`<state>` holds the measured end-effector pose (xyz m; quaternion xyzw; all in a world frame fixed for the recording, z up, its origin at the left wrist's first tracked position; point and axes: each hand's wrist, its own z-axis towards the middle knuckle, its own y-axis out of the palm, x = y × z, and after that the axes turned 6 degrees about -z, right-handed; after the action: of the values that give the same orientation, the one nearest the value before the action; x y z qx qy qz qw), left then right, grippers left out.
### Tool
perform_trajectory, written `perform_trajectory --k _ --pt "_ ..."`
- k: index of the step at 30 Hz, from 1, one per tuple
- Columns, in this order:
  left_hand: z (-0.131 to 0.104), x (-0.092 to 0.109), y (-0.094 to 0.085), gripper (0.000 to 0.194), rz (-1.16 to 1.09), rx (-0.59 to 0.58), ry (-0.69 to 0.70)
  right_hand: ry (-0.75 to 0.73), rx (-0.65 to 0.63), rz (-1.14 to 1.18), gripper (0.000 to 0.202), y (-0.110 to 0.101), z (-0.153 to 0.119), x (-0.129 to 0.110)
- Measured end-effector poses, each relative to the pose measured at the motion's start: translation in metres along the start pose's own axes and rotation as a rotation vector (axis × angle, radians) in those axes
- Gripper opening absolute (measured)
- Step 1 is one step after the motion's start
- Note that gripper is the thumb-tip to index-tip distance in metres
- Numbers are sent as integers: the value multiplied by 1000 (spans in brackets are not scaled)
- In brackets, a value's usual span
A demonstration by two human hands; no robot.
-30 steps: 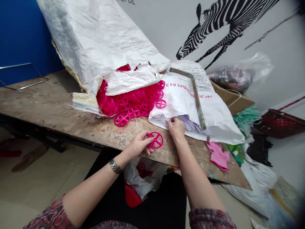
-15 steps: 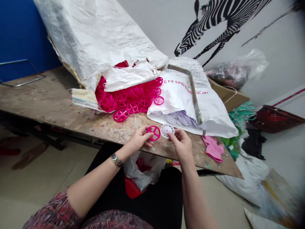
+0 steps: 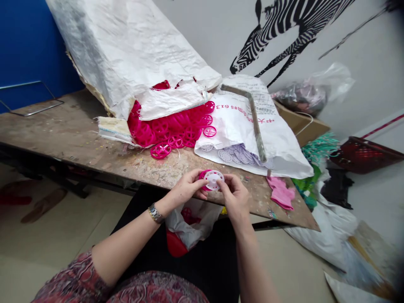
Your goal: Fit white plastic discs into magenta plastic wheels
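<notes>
My left hand (image 3: 192, 184) is closed on a pink spoked plastic wheel (image 3: 202, 176). Between the thumb and fingers of my right hand (image 3: 234, 192) is a white plastic disc (image 3: 214, 180) with small slots around its rim. The disc overlaps the front of the wheel and hides most of it; whether the two are joined I cannot tell. Both hands are over the front edge of the wooden table (image 3: 151, 173). Beyond them, many pink wheels (image 3: 173, 130) spill from a large white woven sack (image 3: 132, 54), and pale lilac discs (image 3: 238, 155) lie in the mouth of a flatter printed sack (image 3: 227, 111).
A bent metal bar (image 3: 255, 118) rests on the printed sack. To the right lies a pink glove-like cloth (image 3: 280, 192). Below the table edge, a white plastic bag (image 3: 192, 229) holding pink pieces sits at my lap. A dark red basket (image 3: 366, 155) stands farther right.
My two hands have come together. The white disc has moved left from beside the pink wheel to in front of it.
</notes>
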<state>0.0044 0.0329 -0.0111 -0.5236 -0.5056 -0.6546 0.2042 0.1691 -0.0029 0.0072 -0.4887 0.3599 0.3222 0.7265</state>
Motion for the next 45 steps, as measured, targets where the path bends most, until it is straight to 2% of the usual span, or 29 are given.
perform_trajectory --k 3,5,8,12,17,25,29,34,37,41,45 --pt "-4 0 3 36 30 -32 41 -111 64 -166 24 3 -5 -2" --pt "-6 0 4 36 57 -29 69 -136 82 -194 28 3 -7 -2" --pt "-8 1 4 35 79 -25 85 -48 7 -69 31 1 -9 -3" --pt "-11 -1 5 33 121 -80 95 84 -117 165 26 -3 -11 -5" --pt "-16 0 7 35 298 -157 149 107 -111 184 22 -5 -16 -8" --pt "-24 -4 10 29 423 -105 223 78 -66 157 14 -2 -28 -14" --pt "-24 -2 12 31 411 -84 175 113 -51 163 15 -1 -28 -11" --pt "-25 10 12 24 504 -165 77 192 -94 224 20 -3 -22 -3" --pt "-26 13 12 31 465 -152 18 173 -108 254 20 -4 -22 -3" --pt "-26 9 13 34 367 -79 43 131 -137 288 21 -1 -25 -7" --pt "-26 4 17 32 419 -36 85 154 -58 307 18 6 -30 -6"
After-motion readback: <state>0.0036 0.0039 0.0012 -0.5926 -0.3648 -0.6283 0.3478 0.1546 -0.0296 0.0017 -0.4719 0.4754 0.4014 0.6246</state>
